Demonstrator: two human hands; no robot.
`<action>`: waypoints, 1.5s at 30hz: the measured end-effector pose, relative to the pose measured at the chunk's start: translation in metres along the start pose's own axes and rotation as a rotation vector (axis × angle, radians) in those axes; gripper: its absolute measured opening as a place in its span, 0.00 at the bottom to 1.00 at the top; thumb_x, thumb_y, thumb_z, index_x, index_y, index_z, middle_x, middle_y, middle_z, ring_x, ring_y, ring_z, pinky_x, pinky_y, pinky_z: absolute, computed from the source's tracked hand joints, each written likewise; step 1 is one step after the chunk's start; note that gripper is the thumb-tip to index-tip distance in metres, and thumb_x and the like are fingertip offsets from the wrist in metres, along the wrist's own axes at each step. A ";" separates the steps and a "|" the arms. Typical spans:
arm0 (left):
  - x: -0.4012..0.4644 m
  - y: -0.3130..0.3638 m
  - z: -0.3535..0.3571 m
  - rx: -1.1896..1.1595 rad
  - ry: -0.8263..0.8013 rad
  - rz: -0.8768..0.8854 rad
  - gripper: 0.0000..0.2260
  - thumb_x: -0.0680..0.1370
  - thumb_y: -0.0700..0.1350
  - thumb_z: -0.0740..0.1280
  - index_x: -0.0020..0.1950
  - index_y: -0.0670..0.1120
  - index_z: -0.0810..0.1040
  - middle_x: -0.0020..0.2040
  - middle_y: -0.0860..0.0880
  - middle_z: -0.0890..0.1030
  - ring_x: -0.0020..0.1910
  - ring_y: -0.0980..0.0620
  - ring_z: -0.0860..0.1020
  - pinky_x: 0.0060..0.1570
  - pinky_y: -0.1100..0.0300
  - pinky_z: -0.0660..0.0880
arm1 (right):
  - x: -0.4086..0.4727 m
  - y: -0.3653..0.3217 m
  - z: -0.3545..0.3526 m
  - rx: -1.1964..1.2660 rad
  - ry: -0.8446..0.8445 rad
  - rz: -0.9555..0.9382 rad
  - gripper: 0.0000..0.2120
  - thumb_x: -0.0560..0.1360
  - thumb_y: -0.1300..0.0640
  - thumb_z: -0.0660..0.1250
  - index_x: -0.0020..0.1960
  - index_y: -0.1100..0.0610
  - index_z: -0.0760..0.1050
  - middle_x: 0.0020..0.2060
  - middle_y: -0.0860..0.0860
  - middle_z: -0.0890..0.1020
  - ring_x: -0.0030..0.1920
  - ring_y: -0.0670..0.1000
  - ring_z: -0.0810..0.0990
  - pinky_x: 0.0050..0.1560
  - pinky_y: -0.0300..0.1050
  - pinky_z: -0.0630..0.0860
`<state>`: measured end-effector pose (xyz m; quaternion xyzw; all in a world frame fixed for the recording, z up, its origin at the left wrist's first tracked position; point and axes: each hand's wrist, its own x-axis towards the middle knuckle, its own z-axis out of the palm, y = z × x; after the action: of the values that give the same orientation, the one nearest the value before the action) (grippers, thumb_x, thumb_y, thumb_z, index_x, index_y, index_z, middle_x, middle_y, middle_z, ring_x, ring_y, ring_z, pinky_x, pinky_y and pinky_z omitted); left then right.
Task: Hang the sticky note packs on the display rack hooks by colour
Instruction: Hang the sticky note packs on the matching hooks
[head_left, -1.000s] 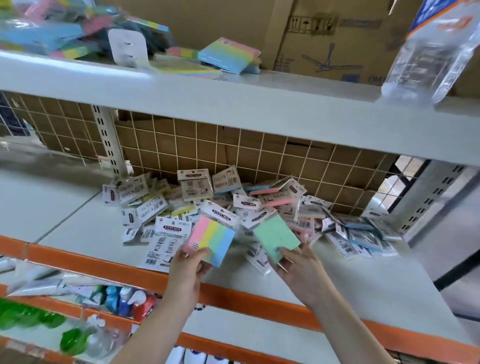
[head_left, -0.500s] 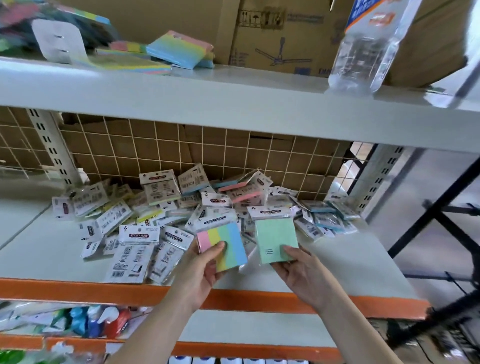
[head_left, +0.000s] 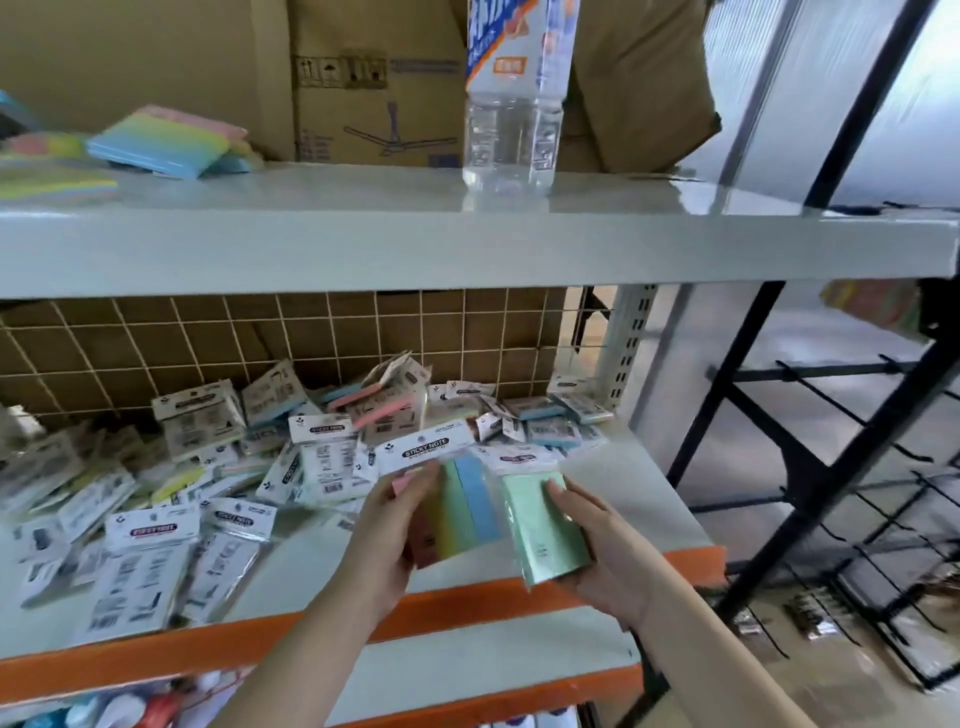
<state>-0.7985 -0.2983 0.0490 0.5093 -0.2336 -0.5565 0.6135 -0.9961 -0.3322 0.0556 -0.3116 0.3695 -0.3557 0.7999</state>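
Sticky note packs, two in hand: my left hand (head_left: 387, 525) grips the multicolour pack (head_left: 462, 499), my right hand (head_left: 597, 551) the green pack (head_left: 540, 525); judged light, stiff, film-slippery, best pinched by the header card.

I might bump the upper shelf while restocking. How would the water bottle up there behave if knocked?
The bottle would likely tip easily: it stands tall and narrow on a small base. It looks clear and full of water, so probably heavy for its size. Once down, its round body would probably roll along the smooth upper shelf, possibly off the front edge.
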 end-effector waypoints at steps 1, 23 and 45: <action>-0.002 -0.001 0.010 0.020 -0.008 -0.006 0.15 0.74 0.51 0.68 0.57 0.44 0.77 0.51 0.43 0.82 0.44 0.45 0.81 0.41 0.53 0.76 | -0.003 -0.004 -0.009 -0.011 0.021 -0.013 0.25 0.64 0.56 0.74 0.61 0.56 0.75 0.47 0.58 0.84 0.42 0.55 0.83 0.39 0.49 0.80; -0.099 -0.065 0.242 0.395 -0.184 0.283 0.11 0.75 0.53 0.66 0.45 0.46 0.82 0.40 0.47 0.85 0.41 0.46 0.84 0.46 0.50 0.79 | -0.145 -0.116 -0.153 -0.874 0.269 -0.580 0.17 0.76 0.47 0.64 0.34 0.56 0.69 0.23 0.44 0.77 0.24 0.40 0.72 0.26 0.35 0.65; -0.114 -0.074 0.439 0.490 -0.358 0.512 0.19 0.74 0.60 0.60 0.44 0.46 0.79 0.37 0.42 0.75 0.36 0.50 0.73 0.33 0.67 0.67 | -0.210 -0.230 -0.262 -0.637 0.381 -0.948 0.11 0.76 0.61 0.67 0.38 0.65 0.73 0.27 0.47 0.77 0.28 0.44 0.73 0.28 0.36 0.67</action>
<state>-1.2367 -0.3433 0.1785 0.4606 -0.5823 -0.3932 0.5424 -1.3860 -0.3536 0.1690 -0.5977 0.4153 -0.5949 0.3410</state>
